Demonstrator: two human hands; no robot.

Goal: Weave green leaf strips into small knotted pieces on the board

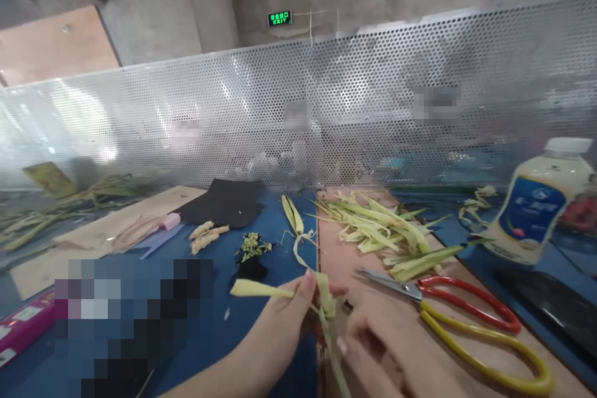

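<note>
Evidently the left hand [289,317] is closed in a pinch on a folded pale leaf strip [326,298], which sits left of the scissors [415,290] and trails down toward the wearer. A tapering leaf piece [261,289] pokes out past the left thumb, on the side away from the scissors; whether both are one length is unclear. The right hand [373,348], nearer the wearer than the scissors' blades, is half curled beside the trailing end; I cannot tell whether its fingers grip it. Presumably the pinch steadies the fold while leaving the loose end free, and the scissors lie with handles rightward for easy reach. Beyond the scissors, a heap of leaf strips [382,227] spreads over the pinkish board [347,261], some close to the blades. Right of the scissors, a bottle [532,205] and a dark flat object [550,305] could crowd a wide swing. Well left lie green sprigs [252,247] and a black sheet [224,202].
</note>
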